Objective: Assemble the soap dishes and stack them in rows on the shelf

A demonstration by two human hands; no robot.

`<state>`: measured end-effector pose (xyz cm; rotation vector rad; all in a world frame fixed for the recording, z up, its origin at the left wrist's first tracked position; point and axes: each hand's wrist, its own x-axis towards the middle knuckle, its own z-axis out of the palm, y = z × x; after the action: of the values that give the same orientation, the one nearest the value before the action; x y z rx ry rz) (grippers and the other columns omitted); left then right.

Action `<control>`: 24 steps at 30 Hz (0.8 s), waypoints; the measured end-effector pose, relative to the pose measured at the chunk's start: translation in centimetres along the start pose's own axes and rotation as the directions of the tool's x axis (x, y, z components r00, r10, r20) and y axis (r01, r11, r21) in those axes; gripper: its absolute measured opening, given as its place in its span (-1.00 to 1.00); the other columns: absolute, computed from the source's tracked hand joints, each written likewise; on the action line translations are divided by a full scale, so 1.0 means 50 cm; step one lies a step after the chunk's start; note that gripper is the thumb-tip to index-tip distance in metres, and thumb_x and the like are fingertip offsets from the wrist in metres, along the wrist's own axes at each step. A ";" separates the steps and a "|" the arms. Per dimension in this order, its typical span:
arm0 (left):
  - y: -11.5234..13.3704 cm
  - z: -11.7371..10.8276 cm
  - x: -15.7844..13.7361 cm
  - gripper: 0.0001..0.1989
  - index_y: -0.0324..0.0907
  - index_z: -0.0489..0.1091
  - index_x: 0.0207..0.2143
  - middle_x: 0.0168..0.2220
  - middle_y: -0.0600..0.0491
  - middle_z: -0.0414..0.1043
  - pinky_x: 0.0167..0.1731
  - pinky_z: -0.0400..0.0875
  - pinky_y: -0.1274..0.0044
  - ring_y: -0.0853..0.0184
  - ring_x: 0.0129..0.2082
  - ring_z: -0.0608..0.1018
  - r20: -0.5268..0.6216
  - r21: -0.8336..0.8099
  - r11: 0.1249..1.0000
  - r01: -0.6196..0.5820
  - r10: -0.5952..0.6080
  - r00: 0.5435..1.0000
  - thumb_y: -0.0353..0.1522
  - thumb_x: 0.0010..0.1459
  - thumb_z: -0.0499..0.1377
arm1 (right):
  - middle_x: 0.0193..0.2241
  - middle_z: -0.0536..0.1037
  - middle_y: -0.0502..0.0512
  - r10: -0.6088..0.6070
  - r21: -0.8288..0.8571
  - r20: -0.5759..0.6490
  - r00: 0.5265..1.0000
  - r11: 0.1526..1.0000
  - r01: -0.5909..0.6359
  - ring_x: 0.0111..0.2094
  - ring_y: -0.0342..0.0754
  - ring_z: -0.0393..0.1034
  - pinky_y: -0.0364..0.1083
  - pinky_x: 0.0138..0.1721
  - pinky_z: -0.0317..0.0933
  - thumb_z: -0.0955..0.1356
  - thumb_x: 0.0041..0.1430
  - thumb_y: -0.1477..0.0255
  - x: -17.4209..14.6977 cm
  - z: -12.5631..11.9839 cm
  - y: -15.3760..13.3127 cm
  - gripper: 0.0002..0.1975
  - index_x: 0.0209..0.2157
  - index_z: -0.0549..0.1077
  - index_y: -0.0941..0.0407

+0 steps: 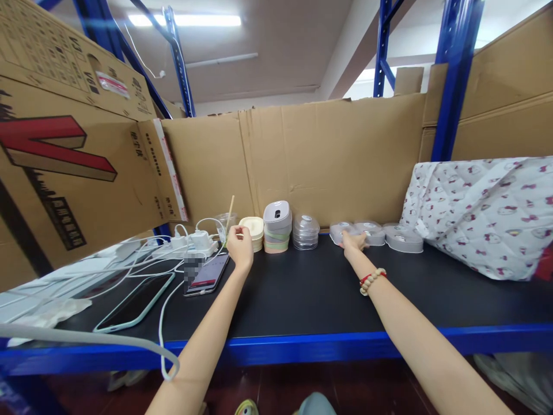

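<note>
My left hand [241, 246] is closed in a pinch beside cream-coloured containers [256, 227]; what its fingers hold, if anything, I cannot make out. A thin beige stick [230, 213] rises just left of it, near a clear plastic cup [224, 220]. To the right stands a stack of pastel container parts [277, 225], topped by a pale lilac lid with a dark slot. Beside that stack are nested clear lids [306, 232]. My right hand [355, 241], fingers spread, reaches to a row of clear plastic lids [372, 233] and appears to touch them.
Two phones, one in a mint case [133, 302] and one with a lit screen [209, 274], lie left among white cables [164, 311] and chargers [199, 241]. A patterned quilted bag [484, 213] stands right. Cardboard [332, 155] walls the back of the black tabletop [306, 294].
</note>
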<state>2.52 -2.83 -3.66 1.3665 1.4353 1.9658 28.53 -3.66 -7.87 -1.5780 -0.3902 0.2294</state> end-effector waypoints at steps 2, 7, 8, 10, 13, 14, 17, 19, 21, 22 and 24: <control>0.001 -0.003 -0.003 -0.92 -0.15 0.25 -0.53 -0.44 0.06 0.31 -0.31 0.29 0.49 0.33 -0.47 0.40 0.022 0.070 0.996 -0.059 0.058 0.998 -0.45 0.00 0.05 | 0.07 0.08 0.47 -0.049 -0.007 -0.041 0.998 0.999 0.049 -0.12 0.20 0.34 0.21 -0.21 0.27 0.28 -0.08 0.39 -0.026 -0.014 -0.022 -0.23 0.21 0.00 0.14; -0.020 0.000 -0.004 -0.78 -0.22 0.40 -0.25 -0.06 -0.19 0.27 -0.01 0.20 0.33 0.08 0.01 0.35 0.211 0.251 0.945 -0.207 0.155 0.965 -0.46 0.04 0.06 | -0.03 0.21 0.27 -0.533 -0.080 0.049 0.845 0.841 0.535 -0.13 0.12 0.31 0.20 -0.07 0.17 0.17 -0.01 0.45 -0.093 -0.017 -0.060 -0.54 -0.01 0.27 0.11; -0.026 0.002 -0.004 -0.74 -0.23 0.40 -0.18 0.02 -0.24 0.22 0.04 0.15 0.28 0.04 0.09 0.28 0.241 0.274 0.936 -0.219 0.154 0.958 -0.46 0.05 0.06 | -0.05 0.23 0.26 -0.632 -0.080 0.117 0.766 0.763 0.642 -0.13 0.09 0.30 0.16 -0.06 0.17 0.16 0.01 0.45 -0.107 -0.009 -0.061 -0.58 -0.05 0.30 0.12; -0.037 0.004 -0.004 -0.67 -0.24 0.37 -0.07 0.15 -0.30 0.08 0.09 0.06 0.21 -0.03 0.19 0.15 0.269 0.306 0.932 -0.194 0.111 0.957 -0.42 0.09 0.06 | -0.03 0.25 0.26 -0.781 -0.088 0.252 0.571 0.569 0.817 -0.08 0.07 0.27 0.11 -0.03 0.16 0.17 0.04 0.46 -0.136 0.013 -0.056 -0.61 -0.07 0.34 0.13; -0.044 0.002 -0.006 -0.66 -0.22 0.35 -0.03 0.19 -0.31 0.01 0.11 0.03 0.19 -0.02 0.23 0.07 0.271 0.368 0.926 -0.081 -0.023 0.962 -0.35 0.16 0.01 | 0.08 0.23 0.25 -0.868 -0.139 0.398 0.297 0.263 0.955 0.04 0.07 0.18 0.08 0.02 0.11 0.17 0.08 0.50 -0.182 0.053 -0.039 -0.54 0.04 0.31 0.11; -0.043 0.001 -0.007 -0.67 -0.22 0.36 -0.04 0.17 -0.30 0.04 0.11 0.05 0.21 0.00 0.22 0.10 0.276 0.396 0.917 -0.052 -0.065 0.959 -0.34 0.18 -0.01 | 0.12 0.20 0.24 -0.872 -0.156 0.439 0.216 0.163 0.974 0.08 0.06 0.15 0.07 0.03 0.09 0.16 0.09 0.52 -0.195 0.066 -0.033 -0.51 0.09 0.28 0.10; -0.033 -0.006 -0.008 -0.72 -0.22 0.38 -0.12 0.03 -0.26 0.22 0.07 0.14 0.30 0.08 0.12 0.29 0.289 0.455 0.890 -0.021 -0.125 0.949 -0.35 0.21 -0.04 | 0.20 0.12 0.18 -0.835 -0.144 0.549 -0.041 -0.143 0.979 0.18 0.03 0.03 0.04 0.09 0.02 0.18 0.06 0.59 -0.219 0.093 -0.016 -0.41 0.16 0.21 0.06; -0.027 -0.010 -0.006 -0.77 -0.22 0.39 -0.20 -0.06 -0.23 0.28 0.03 0.20 0.33 0.10 0.05 0.35 0.255 0.448 0.894 0.004 -0.132 0.958 -0.37 0.19 -0.03 | 0.23 0.08 0.15 -0.802 -0.128 0.578 -0.154 -0.276 0.953 0.22 0.02 -0.03 0.05 0.13 -0.04 0.20 0.03 0.61 -0.221 0.103 -0.010 -0.36 0.19 0.17 0.05; -0.027 -0.012 0.000 -0.83 -0.21 0.37 -0.26 -0.10 -0.21 0.29 -0.01 0.24 0.33 0.10 0.02 0.37 0.183 0.398 0.915 0.063 -0.146 0.972 -0.40 0.15 0.01 | 0.23 0.06 0.15 -0.817 -0.166 0.555 -0.158 -0.295 0.941 0.23 0.02 -0.05 0.07 0.15 -0.07 0.20 0.04 0.61 -0.214 0.110 -0.009 -0.35 0.21 0.15 0.06; -0.029 -0.011 0.005 -0.85 -0.21 0.36 -0.27 -0.11 -0.20 0.30 -0.02 0.26 0.33 0.10 0.01 0.38 0.142 0.350 0.932 0.095 -0.153 0.978 -0.42 0.11 0.04 | 0.23 0.07 0.16 -0.836 -0.199 0.533 -0.131 -0.274 0.941 0.23 0.03 -0.05 0.09 0.15 -0.07 0.19 0.05 0.61 -0.209 0.112 -0.009 -0.36 0.21 0.14 0.07; -0.037 -0.006 0.014 -0.80 -0.20 0.32 -0.24 -0.15 -0.16 0.31 -0.06 0.30 0.33 0.13 -0.02 0.40 0.073 0.177 0.972 0.155 -0.170 0.983 -0.48 0.02 0.10 | 0.21 0.12 0.18 -0.868 -0.255 0.491 -0.070 -0.220 0.942 0.21 0.04 0.00 0.10 0.14 -0.02 0.15 0.08 0.63 -0.198 0.115 -0.011 -0.40 0.20 0.17 0.10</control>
<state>1.45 -1.68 -4.94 1.3395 1.6504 1.6931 17.19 -2.17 -8.55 -1.3224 -1.8522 -1.1643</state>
